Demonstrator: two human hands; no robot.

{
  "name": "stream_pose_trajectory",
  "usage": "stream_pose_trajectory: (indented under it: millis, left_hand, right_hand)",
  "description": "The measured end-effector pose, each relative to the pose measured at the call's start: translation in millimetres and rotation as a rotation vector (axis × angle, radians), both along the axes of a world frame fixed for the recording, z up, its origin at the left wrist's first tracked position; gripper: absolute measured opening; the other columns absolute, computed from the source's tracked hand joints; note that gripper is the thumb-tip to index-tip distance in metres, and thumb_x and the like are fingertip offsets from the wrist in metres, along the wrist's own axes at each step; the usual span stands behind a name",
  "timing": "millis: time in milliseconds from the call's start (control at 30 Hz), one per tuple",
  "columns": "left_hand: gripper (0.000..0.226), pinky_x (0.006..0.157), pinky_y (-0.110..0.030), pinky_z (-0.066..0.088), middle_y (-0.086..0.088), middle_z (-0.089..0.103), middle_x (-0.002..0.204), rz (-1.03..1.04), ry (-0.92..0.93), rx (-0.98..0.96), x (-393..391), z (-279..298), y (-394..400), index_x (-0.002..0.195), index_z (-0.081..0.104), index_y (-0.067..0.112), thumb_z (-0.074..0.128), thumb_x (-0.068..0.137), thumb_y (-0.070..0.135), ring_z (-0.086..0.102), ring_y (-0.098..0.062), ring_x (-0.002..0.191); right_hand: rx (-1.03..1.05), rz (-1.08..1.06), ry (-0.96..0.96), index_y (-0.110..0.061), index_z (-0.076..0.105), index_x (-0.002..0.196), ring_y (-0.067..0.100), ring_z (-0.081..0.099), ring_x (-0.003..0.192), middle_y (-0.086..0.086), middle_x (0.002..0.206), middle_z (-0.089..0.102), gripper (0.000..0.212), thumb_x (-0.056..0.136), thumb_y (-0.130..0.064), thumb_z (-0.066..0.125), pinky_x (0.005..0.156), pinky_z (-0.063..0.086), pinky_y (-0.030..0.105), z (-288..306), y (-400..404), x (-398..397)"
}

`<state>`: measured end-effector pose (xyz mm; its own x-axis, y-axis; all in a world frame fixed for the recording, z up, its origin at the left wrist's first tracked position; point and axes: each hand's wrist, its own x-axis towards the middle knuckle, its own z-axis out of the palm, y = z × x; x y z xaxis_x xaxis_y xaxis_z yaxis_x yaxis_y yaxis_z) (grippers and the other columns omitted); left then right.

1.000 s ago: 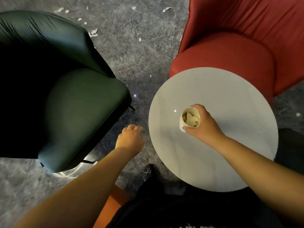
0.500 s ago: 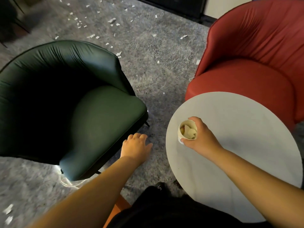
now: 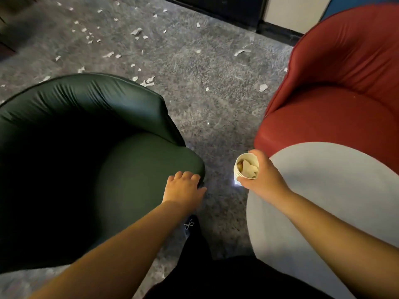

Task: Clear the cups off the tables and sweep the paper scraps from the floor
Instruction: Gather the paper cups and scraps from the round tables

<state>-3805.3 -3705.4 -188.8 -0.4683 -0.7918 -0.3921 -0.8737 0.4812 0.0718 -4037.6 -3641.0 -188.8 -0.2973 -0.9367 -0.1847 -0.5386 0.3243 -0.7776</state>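
My right hand (image 3: 264, 175) grips a white paper cup (image 3: 246, 168) with crumpled paper inside. The cup hangs in the air just past the left edge of the round grey table (image 3: 323, 190), over the floor. My left hand (image 3: 183, 188) hangs with loosely curled fingers and holds nothing, beside the front corner of the green armchair (image 3: 86, 158). Several white paper scraps (image 3: 138, 31) lie scattered on the grey carpet at the far side.
A red armchair (image 3: 345, 93) stands behind the table at the right. The carpet strip (image 3: 211, 117) between the two chairs runs toward a dark wall base (image 3: 237, 11). My dark shoe (image 3: 190, 225) and trousers show at the bottom.
My right hand has lifted the cup off the table and carried it left, beyond the table's edge. The view has swung up and left, showing more scraps on the floor.
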Motion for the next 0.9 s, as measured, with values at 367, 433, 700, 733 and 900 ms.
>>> stream_pose_trajectory:
  millis: [367,433,700,733,900]
  left_hand:
    - [0.050,0.107,-0.039,0.028,0.000,0.047,0.140,-0.161,-0.008,-0.079,34,13,-144,0.135,0.048,0.025,0.040,0.095,0.054,0.038,-0.023,0.130]
    - [0.051,0.108,-0.040,0.027,0.001,0.045,0.143,-0.153,0.018,-0.097,32,15,-160,0.136,0.047,0.026,0.040,0.095,0.054,0.038,-0.023,0.131]
    - [0.049,0.109,-0.040,0.025,0.002,0.047,0.141,-0.109,0.056,-0.151,12,17,-235,0.135,0.049,0.027,0.039,0.095,0.053,0.038,-0.023,0.130]
    - [0.049,0.110,-0.041,0.025,0.001,0.047,0.140,-0.101,0.053,-0.156,8,17,-245,0.135,0.049,0.027,0.038,0.096,0.053,0.038,-0.023,0.130]
    - [0.048,0.111,-0.040,0.022,-0.001,0.045,0.143,-0.018,0.045,-0.156,-26,15,-304,0.136,0.047,0.024,0.039,0.096,0.050,0.036,-0.023,0.133]
  right_hand:
    - [-0.046,-0.105,-0.044,-0.037,0.042,0.116,0.013,0.054,0.102,-0.009,0.115,0.053,0.064,0.067,-0.026,0.081,0.079,0.045,0.025,22,-141,40]
    - [-0.058,-0.093,-0.021,-0.027,0.044,0.121,0.014,0.053,0.104,-0.008,0.115,0.051,0.066,0.068,-0.022,0.082,0.082,0.043,0.025,25,-161,39]
    - [-0.029,-0.028,0.011,-0.039,0.042,0.115,0.014,0.056,0.098,-0.011,0.114,0.054,0.066,0.063,-0.032,0.083,0.079,0.049,0.030,17,-249,24]
    - [-0.005,-0.011,0.012,-0.041,0.041,0.116,0.014,0.056,0.097,-0.011,0.115,0.054,0.068,0.063,-0.035,0.082,0.080,0.051,0.033,14,-263,20]
    - [0.010,0.115,-0.058,-0.056,0.035,0.105,0.006,0.054,0.091,-0.022,0.103,0.051,0.066,0.064,-0.034,0.082,0.065,0.041,0.013,12,-348,-17]
